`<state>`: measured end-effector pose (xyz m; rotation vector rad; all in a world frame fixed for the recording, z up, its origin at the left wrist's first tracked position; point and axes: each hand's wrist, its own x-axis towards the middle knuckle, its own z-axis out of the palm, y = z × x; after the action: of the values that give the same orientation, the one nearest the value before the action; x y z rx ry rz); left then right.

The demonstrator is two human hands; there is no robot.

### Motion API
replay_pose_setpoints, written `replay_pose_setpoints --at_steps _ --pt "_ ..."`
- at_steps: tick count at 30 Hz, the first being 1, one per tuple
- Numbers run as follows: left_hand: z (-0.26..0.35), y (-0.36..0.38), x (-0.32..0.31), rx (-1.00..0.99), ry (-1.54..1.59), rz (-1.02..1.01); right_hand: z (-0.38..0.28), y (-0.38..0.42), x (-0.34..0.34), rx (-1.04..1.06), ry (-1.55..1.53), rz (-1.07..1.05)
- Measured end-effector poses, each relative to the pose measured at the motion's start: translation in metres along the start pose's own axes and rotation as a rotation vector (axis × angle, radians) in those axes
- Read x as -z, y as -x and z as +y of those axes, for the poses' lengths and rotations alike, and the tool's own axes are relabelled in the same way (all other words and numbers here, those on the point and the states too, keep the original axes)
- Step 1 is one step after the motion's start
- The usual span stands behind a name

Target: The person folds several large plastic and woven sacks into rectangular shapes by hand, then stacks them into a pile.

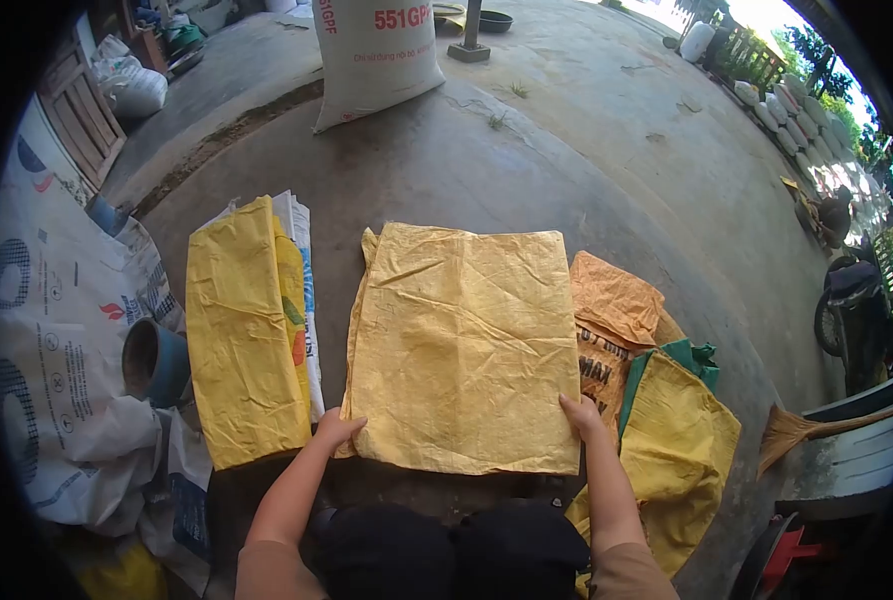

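A pale yellow woven sack (pixel 466 350), folded into a rough square, is spread in front of my knees. My left hand (pixel 340 430) grips its lower left edge, thumb on top. At the lower right edge, my right hand (pixel 581 415) pinches the same sack, its fingers hidden beneath. To the left lies a folded bright yellow sack (pixel 241 340) on top of a white one (pixel 306 290). On the right are an orange sack with black print (pixel 606 350) and a crumpled yellow sack with green edging (pixel 681 440).
A full white sack (pixel 381 60) stands upright ahead. At left, a blue pot (pixel 166 362) sits by a large white printed sheet (pixel 66 380). A straw broom (pixel 801 430) lies at right, near a parked motorbike (pixel 851 310). Stacked sacks (pixel 796 125) line the far right.
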<state>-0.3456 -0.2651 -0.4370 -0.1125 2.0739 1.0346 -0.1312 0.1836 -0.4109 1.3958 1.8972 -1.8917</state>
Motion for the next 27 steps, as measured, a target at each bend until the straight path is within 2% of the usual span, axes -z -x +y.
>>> replay_pose_setpoints --at_steps 4,6,10,16,18,20,22,23,24,26,27 --pt "0.004 -0.005 0.001 0.026 0.047 -0.029 -0.016 0.006 0.001 0.017 -0.105 -0.077" --pt "-0.006 -0.016 0.006 0.127 0.057 -0.09 -0.021 0.002 0.007 0.062 -0.151 -0.177" --pt "-0.017 -0.023 0.005 0.128 0.079 -0.132 -0.039 0.003 0.01 0.156 -0.227 -0.211" --pt "-0.003 -0.015 -0.024 0.053 0.271 -0.251 -0.118 0.029 0.016 0.299 -0.245 -0.227" --pt "0.007 -0.014 -0.036 0.025 0.221 -0.23 -0.159 0.043 0.023 0.381 -0.152 -0.243" --pt "0.03 -0.006 -0.045 0.033 0.146 -0.23 -0.204 0.059 0.037 0.43 0.088 -0.172" --pt "0.038 -0.006 -0.055 -0.022 -0.178 -0.092 -0.26 0.095 0.039 0.522 0.283 -0.087" --pt "0.035 -0.019 -0.055 -0.09 -0.223 -0.122 -0.286 0.105 0.041 0.558 0.412 -0.093" --pt "0.05 -0.01 -0.052 -0.102 -0.223 -0.121 -0.314 0.13 0.035 0.588 0.466 -0.095" --pt "0.108 0.029 -0.036 -0.075 0.139 -0.182 -0.354 0.147 0.027 0.728 0.672 -0.082" --pt "0.126 0.039 -0.026 -0.105 0.208 -0.238 -0.373 0.163 0.014 0.763 0.777 -0.064"
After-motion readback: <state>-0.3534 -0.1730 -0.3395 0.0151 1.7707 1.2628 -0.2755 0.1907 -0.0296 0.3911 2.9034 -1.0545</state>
